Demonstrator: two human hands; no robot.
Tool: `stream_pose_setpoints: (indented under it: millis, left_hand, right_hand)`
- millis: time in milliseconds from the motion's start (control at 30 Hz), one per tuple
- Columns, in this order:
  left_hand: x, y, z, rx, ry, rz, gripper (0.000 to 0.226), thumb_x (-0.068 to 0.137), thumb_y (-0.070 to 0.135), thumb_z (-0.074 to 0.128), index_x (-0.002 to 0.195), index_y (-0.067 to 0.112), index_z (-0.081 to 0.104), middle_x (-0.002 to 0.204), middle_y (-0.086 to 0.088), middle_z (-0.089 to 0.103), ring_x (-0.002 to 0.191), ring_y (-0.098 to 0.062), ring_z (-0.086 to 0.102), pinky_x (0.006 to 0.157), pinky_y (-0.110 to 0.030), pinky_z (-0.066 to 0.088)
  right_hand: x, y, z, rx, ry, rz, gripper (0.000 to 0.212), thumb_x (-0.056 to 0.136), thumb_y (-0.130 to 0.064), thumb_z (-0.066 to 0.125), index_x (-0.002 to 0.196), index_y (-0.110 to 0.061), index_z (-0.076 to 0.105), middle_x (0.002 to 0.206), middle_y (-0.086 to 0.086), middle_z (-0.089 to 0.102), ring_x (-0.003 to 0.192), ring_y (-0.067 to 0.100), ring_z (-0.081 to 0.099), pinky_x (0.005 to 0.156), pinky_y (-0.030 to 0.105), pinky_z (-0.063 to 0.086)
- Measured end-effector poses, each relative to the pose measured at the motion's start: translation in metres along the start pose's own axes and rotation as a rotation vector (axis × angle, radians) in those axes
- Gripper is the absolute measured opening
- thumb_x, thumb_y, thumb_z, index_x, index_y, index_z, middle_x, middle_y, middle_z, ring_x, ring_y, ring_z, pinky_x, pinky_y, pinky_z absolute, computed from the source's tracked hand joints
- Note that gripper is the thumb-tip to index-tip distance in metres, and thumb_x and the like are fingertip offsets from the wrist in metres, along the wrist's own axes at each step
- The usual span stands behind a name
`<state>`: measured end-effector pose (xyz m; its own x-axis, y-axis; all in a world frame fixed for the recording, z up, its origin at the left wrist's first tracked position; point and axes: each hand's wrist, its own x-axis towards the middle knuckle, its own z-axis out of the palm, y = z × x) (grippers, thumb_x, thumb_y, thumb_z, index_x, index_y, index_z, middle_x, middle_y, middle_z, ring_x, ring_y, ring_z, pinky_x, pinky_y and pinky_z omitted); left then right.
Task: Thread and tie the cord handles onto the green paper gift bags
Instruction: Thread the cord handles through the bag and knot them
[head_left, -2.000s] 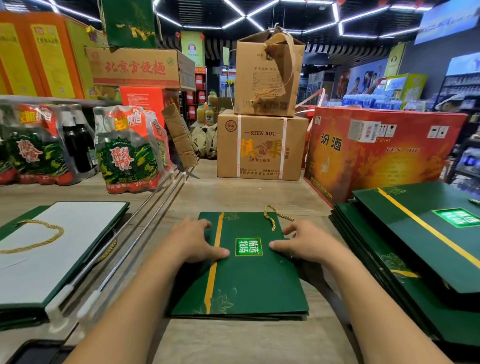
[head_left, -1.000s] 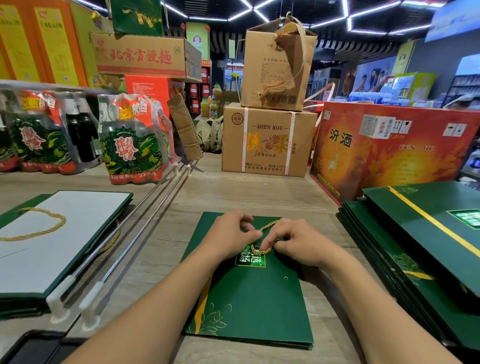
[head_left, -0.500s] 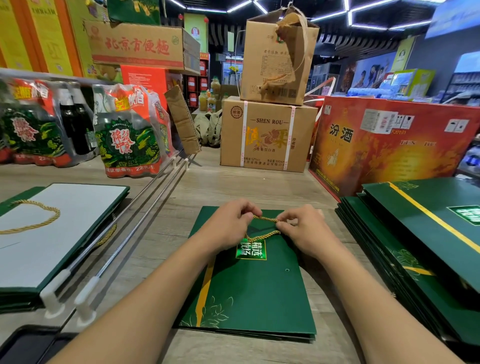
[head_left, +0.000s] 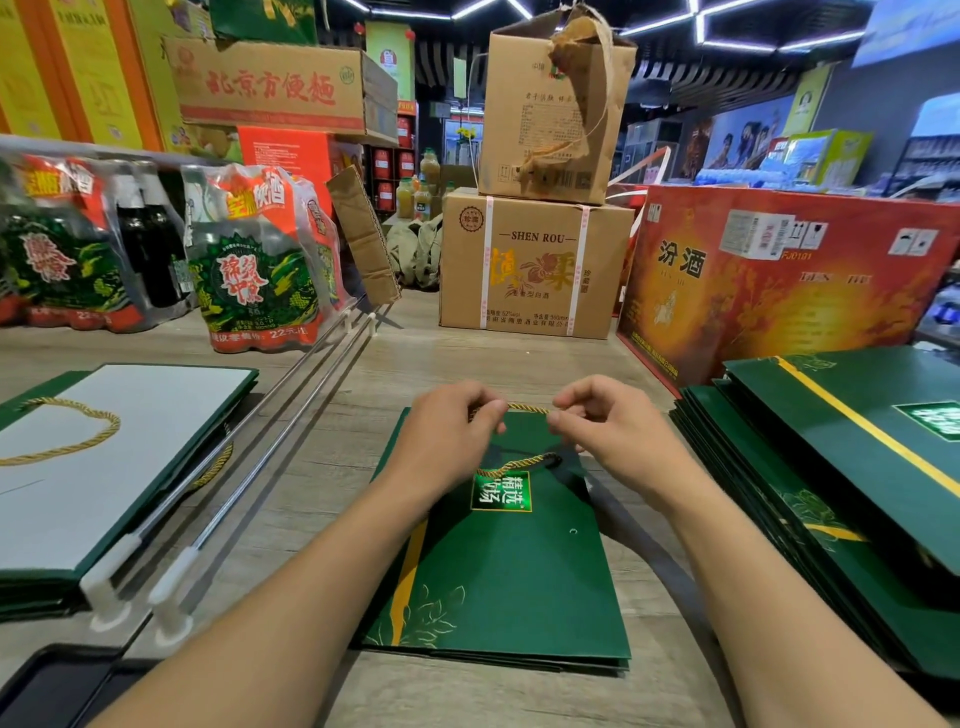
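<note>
A flat green paper gift bag (head_left: 509, 582) with a gold stripe lies on the wooden table in front of me. A gold cord (head_left: 527, 408) stretches taut above its far edge between my two hands. My left hand (head_left: 452, 431) pinches the cord's left part, and my right hand (head_left: 602, 421) pinches its right part. A second stretch of the cord (head_left: 519, 464) lies on the bag just above the green label. An empty punched hole (head_left: 573, 531) shows near the bag's right edge.
A stack of flat green bags (head_left: 857, 478) lies at the right. At the left lies a bag with a gold cord handle (head_left: 104, 467). Two metal rods (head_left: 249, 457) run diagonally beside it. Cardboard boxes (head_left: 530, 270), a red carton (head_left: 779, 280) and bottle packs (head_left: 260, 270) line the back.
My hands left the bag's face, picked up the gold cord and drew it apart. It is now stretched taut between them above the bag's far edge.
</note>
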<state>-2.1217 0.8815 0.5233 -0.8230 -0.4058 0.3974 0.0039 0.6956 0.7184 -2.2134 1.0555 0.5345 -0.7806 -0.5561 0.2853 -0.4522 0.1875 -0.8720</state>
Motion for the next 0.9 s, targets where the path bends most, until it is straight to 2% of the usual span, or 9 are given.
stream_pose_setpoints:
  millis: [100, 167, 233, 267, 333, 400, 500, 667, 900]
  left_hand:
    - [0.001, -0.001, -0.003, 0.011, -0.019, -0.015, 0.015, 0.099, 0.036, 0.06, 0.106, 0.028, 0.07, 0.102, 0.017, 0.068, 0.097, -0.006, 0.063, 0.093, -0.036, 0.054]
    - [-0.002, 0.002, -0.003, 0.031, -0.113, 0.033, 0.04, 0.096, 0.042, 0.062, 0.134, 0.029, 0.058, 0.126, 0.022, 0.054, 0.121, -0.001, 0.05, 0.107, -0.03, 0.041]
    - [-0.004, 0.006, -0.003, 0.001, -0.196, 0.101, 0.05, 0.097, 0.039, 0.063, 0.144, 0.029, 0.05, 0.136, 0.019, 0.054, 0.127, 0.0, 0.048, 0.113, -0.032, 0.038]
    - [-0.004, 0.005, -0.002, -0.044, -0.223, 0.132, 0.044, 0.098, 0.034, 0.063, 0.14, 0.029, 0.055, 0.132, 0.016, 0.062, 0.122, -0.001, 0.055, 0.111, -0.034, 0.044]
    - [-0.003, 0.004, -0.002, -0.1, -0.236, 0.154, 0.024, 0.099, 0.027, 0.064, 0.121, 0.032, 0.068, 0.108, 0.015, 0.073, 0.1, -0.001, 0.067, 0.094, -0.035, 0.056]
    - [-0.004, 0.006, -0.003, -0.092, -0.214, 0.135, 0.016, 0.1, 0.023, 0.062, 0.106, 0.034, 0.071, 0.095, 0.015, 0.073, 0.087, -0.004, 0.067, 0.084, -0.035, 0.058]
    - [-0.004, 0.007, -0.004, -0.069, -0.19, 0.109, 0.018, 0.102, 0.021, 0.056, 0.105, 0.034, 0.068, 0.099, 0.011, 0.07, 0.096, -0.007, 0.063, 0.089, -0.033, 0.053]
    - [-0.008, 0.01, -0.007, -0.155, -0.205, 0.093, 0.014, 0.101, 0.029, 0.059, 0.1, 0.03, 0.074, 0.087, 0.009, 0.072, 0.085, -0.011, 0.065, 0.08, -0.031, 0.054]
    - [-0.005, 0.006, -0.007, -0.164, -0.23, 0.088, 0.005, 0.094, 0.026, 0.07, 0.092, 0.026, 0.074, 0.082, 0.011, 0.071, 0.074, 0.002, 0.06, 0.072, -0.02, 0.047]
  right_hand:
    - [-0.001, -0.001, -0.004, 0.033, -0.012, -0.022, 0.006, 0.091, -0.008, 0.075, 0.09, -0.013, 0.073, 0.076, 0.001, 0.073, 0.068, 0.009, 0.063, 0.068, 0.024, 0.052]
    - [-0.005, -0.004, -0.003, 0.059, -0.063, -0.046, 0.003, 0.089, -0.009, 0.077, 0.09, -0.012, 0.075, 0.075, 0.0, 0.075, 0.065, 0.006, 0.062, 0.064, 0.018, 0.05]
    - [-0.008, -0.007, 0.0, 0.068, -0.097, -0.064, 0.004, 0.088, -0.013, 0.078, 0.091, -0.011, 0.077, 0.076, 0.001, 0.077, 0.065, 0.007, 0.062, 0.062, 0.018, 0.05]
    - [-0.009, -0.008, 0.0, 0.077, -0.1, -0.064, 0.005, 0.088, -0.014, 0.078, 0.091, -0.011, 0.077, 0.076, 0.002, 0.077, 0.066, 0.009, 0.061, 0.062, 0.02, 0.049]
    - [-0.009, -0.009, -0.001, 0.093, -0.101, -0.042, 0.009, 0.087, -0.018, 0.079, 0.092, -0.01, 0.079, 0.077, 0.004, 0.077, 0.067, 0.01, 0.06, 0.062, 0.02, 0.048]
    - [-0.01, -0.01, -0.002, 0.126, -0.116, -0.008, 0.013, 0.087, -0.018, 0.079, 0.095, -0.009, 0.078, 0.08, 0.006, 0.077, 0.067, 0.01, 0.06, 0.062, 0.019, 0.048]
    - [-0.01, -0.011, -0.002, 0.17, -0.112, 0.008, 0.011, 0.089, -0.008, 0.076, 0.1, -0.006, 0.076, 0.085, 0.011, 0.078, 0.067, 0.013, 0.06, 0.064, 0.02, 0.05]
    - [-0.01, -0.012, -0.003, 0.157, -0.09, 0.017, 0.01, 0.088, -0.003, 0.076, 0.097, -0.003, 0.077, 0.084, 0.014, 0.078, 0.066, 0.014, 0.06, 0.062, 0.021, 0.049]
    - [-0.01, -0.014, -0.006, 0.042, -0.083, 0.088, 0.004, 0.09, -0.01, 0.076, 0.091, -0.007, 0.077, 0.076, 0.004, 0.077, 0.059, 0.01, 0.058, 0.056, 0.024, 0.047]
